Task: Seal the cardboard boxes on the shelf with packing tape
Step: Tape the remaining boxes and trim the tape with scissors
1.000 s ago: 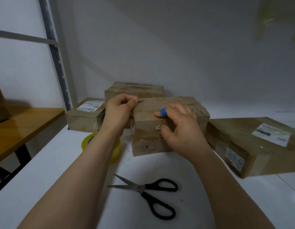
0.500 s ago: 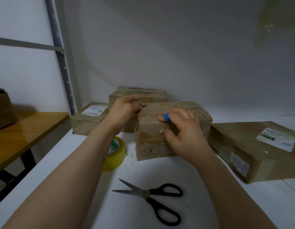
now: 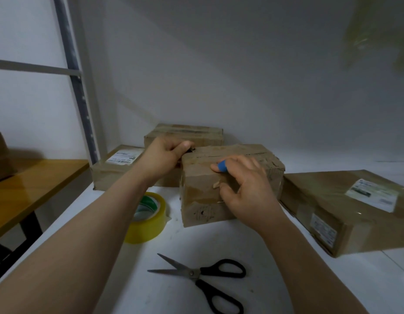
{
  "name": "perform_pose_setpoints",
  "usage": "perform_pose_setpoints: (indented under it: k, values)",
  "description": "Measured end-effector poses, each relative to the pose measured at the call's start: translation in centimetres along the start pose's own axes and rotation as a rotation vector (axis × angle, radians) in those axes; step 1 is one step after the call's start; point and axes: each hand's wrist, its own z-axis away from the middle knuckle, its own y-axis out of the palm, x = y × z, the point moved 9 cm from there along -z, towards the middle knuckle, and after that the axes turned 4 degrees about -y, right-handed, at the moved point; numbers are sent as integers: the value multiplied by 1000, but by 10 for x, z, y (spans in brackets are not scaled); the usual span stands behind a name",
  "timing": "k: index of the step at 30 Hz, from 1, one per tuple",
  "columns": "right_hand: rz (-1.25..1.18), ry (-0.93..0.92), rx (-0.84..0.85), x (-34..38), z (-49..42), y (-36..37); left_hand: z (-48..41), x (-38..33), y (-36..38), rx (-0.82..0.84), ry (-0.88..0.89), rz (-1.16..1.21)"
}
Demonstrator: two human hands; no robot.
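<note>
A worn cardboard box (image 3: 201, 200) stands in the middle of the white shelf (image 3: 151, 268). My left hand (image 3: 164, 155) grips its top left corner with curled fingers. My right hand (image 3: 246, 191) lies on the box's near face and front top edge; a blue wrap covers one fingertip, the thumb presses the face. A roll of yellowish packing tape (image 3: 149, 218) lies on the shelf left of the box, partly behind my left forearm. Black-handled scissors (image 3: 203, 277) lie in front, blades apart, pointing left.
Two more boxes stand behind at the left: one with a white label (image 3: 115, 168) and one further back (image 3: 187, 134). A larger labelled box (image 3: 346, 209) lies at the right. A wooden table (image 3: 26, 191) stands left of the shelf, past a metal upright (image 3: 76, 87).
The view has shifted so that the tape roll shows more fully from behind my left forearm. Both hands stay on the middle box, in nearly the same places.
</note>
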Motion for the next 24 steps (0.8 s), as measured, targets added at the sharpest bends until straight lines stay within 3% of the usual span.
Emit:
perform_pose_setpoints:
  k: [8,10,16,24]
  values:
    - [-14,9,20,2,-2,6,12,-2,2,199,101,-448]
    - [0,-2,15,0,-3,8,8,-2,6,217,48,-392]
    - [34,-12,-10,2,-5,13,13,23,19,176,-92,69]
    - [12,-47,42,7,-3,10,12,19,15,146,-87,102]
